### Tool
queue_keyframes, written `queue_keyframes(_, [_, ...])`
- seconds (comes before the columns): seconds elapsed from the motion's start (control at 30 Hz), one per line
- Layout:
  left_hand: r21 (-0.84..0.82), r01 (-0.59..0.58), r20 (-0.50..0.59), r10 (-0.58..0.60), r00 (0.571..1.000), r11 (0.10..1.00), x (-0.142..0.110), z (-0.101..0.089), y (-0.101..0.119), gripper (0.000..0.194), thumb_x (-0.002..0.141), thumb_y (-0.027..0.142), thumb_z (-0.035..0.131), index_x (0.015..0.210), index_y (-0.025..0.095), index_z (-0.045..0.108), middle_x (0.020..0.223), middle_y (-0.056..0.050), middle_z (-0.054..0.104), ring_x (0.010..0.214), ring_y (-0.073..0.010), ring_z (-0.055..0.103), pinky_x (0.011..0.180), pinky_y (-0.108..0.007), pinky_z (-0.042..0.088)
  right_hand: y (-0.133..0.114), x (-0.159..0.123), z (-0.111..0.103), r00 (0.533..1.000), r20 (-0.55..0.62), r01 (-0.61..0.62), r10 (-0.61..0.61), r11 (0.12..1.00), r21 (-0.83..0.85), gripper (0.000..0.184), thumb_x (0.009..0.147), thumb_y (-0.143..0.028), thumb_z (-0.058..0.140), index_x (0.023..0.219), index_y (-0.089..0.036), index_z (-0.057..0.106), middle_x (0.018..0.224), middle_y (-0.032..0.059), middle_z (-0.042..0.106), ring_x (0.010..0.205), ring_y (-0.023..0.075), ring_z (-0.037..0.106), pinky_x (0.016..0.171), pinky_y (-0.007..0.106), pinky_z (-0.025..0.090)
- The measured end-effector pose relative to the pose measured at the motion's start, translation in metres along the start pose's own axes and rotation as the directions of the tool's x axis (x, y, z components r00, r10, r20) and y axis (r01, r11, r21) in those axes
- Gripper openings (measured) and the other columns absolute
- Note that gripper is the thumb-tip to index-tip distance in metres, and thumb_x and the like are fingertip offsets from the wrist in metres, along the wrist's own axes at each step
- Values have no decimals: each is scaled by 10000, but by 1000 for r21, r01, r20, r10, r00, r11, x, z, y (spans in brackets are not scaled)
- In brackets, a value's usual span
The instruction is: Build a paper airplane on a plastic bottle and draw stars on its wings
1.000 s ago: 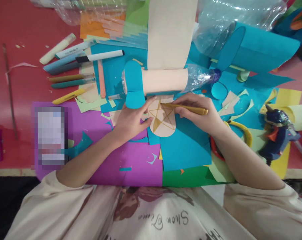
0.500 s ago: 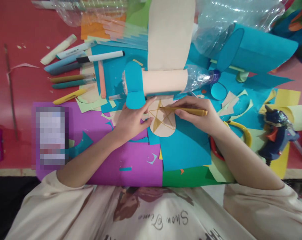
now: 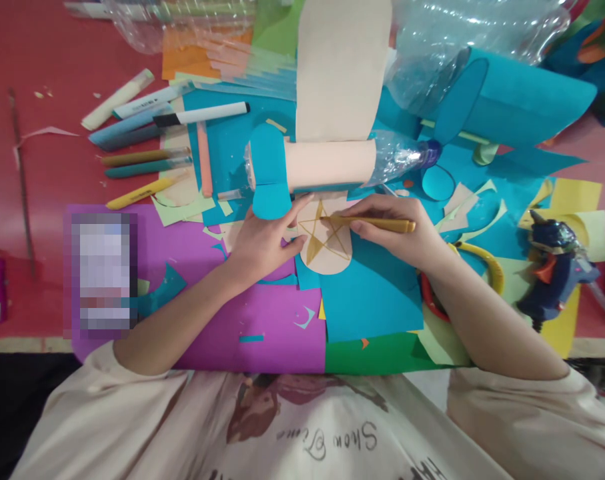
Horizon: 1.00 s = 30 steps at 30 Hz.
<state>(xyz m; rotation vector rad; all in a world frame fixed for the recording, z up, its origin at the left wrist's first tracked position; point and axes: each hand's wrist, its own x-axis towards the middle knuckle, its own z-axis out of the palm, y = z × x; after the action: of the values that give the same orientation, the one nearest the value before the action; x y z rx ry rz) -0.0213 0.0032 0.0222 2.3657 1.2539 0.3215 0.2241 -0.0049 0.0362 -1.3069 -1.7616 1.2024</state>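
Observation:
My right hand (image 3: 399,230) is closed around a yellow marker (image 3: 377,223) whose tip rests on a cream paper flap (image 3: 327,250) bearing a yellow five-pointed star. My left hand (image 3: 265,237) lies on the flap's left edge with fingers stretched out, pinning it flat. The flap belongs to a model made from a clear plastic bottle (image 3: 402,155) wrapped in cream paper, with a blue paper tail (image 3: 268,175) and a wide cream wing (image 3: 339,67) reaching away from me.
Several markers (image 3: 147,137) lie at the left on the red table (image 3: 32,147). A blue glue gun (image 3: 557,260) and scissors with yellow and red handles (image 3: 487,263) sit to the right. Purple, blue and green paper sheets (image 3: 262,327) cover the near edge.
The marker tip has shifted slightly along the star's upper part. My left hand has stayed in place.

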Motion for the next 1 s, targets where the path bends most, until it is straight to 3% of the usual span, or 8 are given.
queue_keyframes(0.33, [-7, 11, 5, -11, 1000, 1000, 1, 0, 0, 541, 903, 241, 563, 1427, 212, 431, 919, -10, 627, 821, -165, 565, 731, -269, 429, -5, 3, 1, 998, -63, -11, 9, 999, -39, 142, 817, -278, 652, 885, -183, 731, 770, 22, 699, 607, 130, 575, 550, 265, 442])
queue_keyframes(0.73, [-15, 21, 14, -21, 1000, 1000, 1, 0, -1, 556, 888, 241, 558, 1430, 234, 438, 926, -7, 638, 803, -159, 562, 718, -260, 422, -5, 1, 0, 999, -21, -25, 25, 1000, 7, 166, 807, -341, 677, 861, -200, 747, 845, 37, 737, 707, 171, 646, 610, 286, 510])
queue_keyframes(1.0, [-3, 35, 38, -35, 999, 999, 2, -1, 1, 572, 894, 236, 571, 1446, 238, 418, 913, -7, 631, 835, -166, 578, 746, -265, 421, -6, 2, 1, 997, -70, -21, 20, 1000, -15, 139, 812, -297, 665, 863, -187, 731, 756, 24, 691, 592, 130, 568, 542, 268, 441])
